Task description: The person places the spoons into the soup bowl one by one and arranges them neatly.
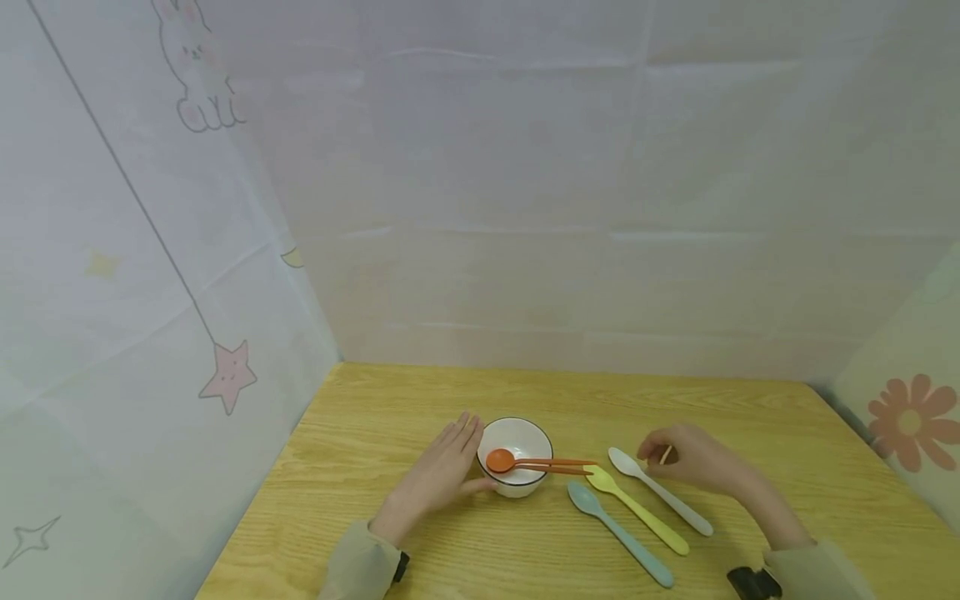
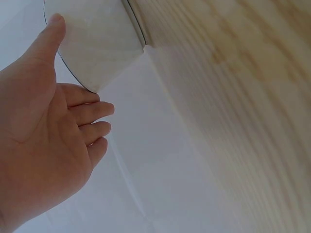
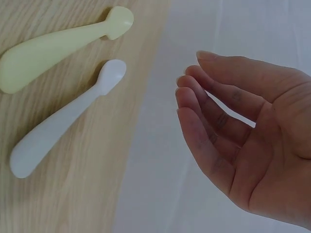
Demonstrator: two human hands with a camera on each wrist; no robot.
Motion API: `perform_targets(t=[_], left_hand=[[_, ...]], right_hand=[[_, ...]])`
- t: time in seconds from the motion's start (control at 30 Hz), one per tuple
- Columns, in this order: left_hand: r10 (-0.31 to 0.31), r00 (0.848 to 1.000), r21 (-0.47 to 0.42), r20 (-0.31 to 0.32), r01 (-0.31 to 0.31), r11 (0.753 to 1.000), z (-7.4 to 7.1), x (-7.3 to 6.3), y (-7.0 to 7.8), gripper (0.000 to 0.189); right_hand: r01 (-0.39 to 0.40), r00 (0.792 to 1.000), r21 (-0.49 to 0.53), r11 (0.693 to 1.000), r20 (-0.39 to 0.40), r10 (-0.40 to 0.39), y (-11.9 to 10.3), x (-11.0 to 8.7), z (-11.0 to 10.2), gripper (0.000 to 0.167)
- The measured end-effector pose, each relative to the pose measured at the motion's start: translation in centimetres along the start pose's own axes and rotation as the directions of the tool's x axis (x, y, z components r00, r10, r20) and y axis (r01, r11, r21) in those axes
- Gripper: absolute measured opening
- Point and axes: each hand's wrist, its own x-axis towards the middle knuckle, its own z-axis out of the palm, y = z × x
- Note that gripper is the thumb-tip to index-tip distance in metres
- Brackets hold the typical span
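Observation:
A white bowl [image 1: 516, 492] with a dark rim stands on the table. My left hand [image 1: 442, 471] lies against its left side, fingers straight and thumb spread along the near side. Across the bowl lie an orange spoon [image 1: 501, 460] and a second thin orange handle [image 1: 562, 471]; its far end is not clear. My right hand [image 1: 693, 457] hovers by the white spoon [image 1: 671, 498], its fingers loosely bent and holding nothing. The right wrist view shows a gap between that hand and the white spoon. Left of it lie a yellow spoon [image 1: 641, 512] and a blue-green spoon [image 1: 622, 533].
The wooden table [image 1: 465, 550] has its far edge against a pale cloth wall [image 1: 487, 208]. Another cloth [image 1: 112, 375] with printed figures hangs along the left. A printed flower [image 1: 910, 421] shows on the cloth at the right.

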Motion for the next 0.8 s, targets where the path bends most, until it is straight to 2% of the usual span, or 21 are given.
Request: perform_targets(t=[0.3,0.53,0.8], left_hand=[[0.005,1.000,-0.021,-0.012,-0.005,1.000,0.0,-0.2,0.0,0.092],[0.012,1.000,-0.001,-0.022,-0.012,1.000,0.2,0.0,-0.1,0.092],[0.017,1.000,0.008,-0.024,-0.016,1.000,0.1,0.0,-0.1,0.092]], right_hand=[[-0.004,1.000,0.044,0.999,-0.024,0.005,1.1,-1.3,0.8,0.015],[0.001,0.999,0.048,0.999,-0.042,0.001,2.2,-2.3,1.5,0.024],[-0.057,0.996,0.062,0.996,-0.067,0.061,3.7,-3.5,2.4,0.031]])
